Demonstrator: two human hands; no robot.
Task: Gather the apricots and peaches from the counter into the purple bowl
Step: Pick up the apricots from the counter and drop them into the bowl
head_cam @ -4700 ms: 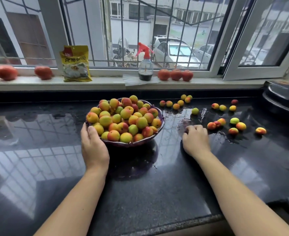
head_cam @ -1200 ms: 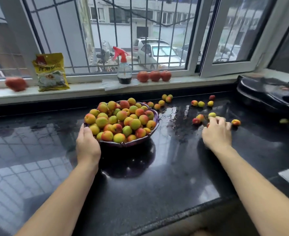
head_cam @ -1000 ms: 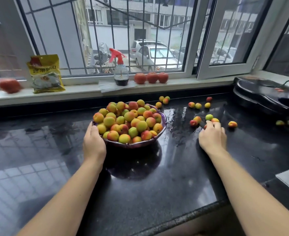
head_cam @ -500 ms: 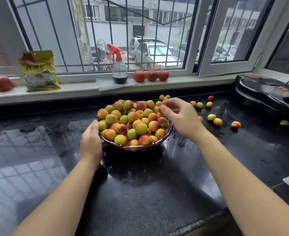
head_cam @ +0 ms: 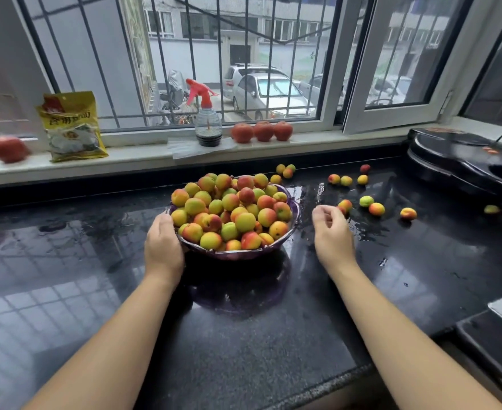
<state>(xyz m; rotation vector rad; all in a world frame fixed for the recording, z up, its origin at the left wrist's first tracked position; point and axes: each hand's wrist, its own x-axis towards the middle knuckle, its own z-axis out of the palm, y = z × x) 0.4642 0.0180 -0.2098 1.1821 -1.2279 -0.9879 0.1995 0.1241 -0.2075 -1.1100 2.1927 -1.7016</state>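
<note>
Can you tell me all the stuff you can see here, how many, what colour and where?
Purple plastic bowl: one, on the counter's middle, heaped with yellow-orange-red fruit.
Loose small fruits: about thirteen, yellow, green, orange and red, on the counter behind and right of the bowl.
Shiny black stone counter: one, wet by the fruit.
Big red fruits: three on the sill's middle, one blurred at left.
Clear spray bottle with red trigger: one, on the sill.
Yellow food packet: one, on the sill's left.
Black electric griddle: one, far right.
Left hand: rests against the bowl's rim.
Right hand: beside the bowl, fingers loosely curled, holding nothing.
</note>
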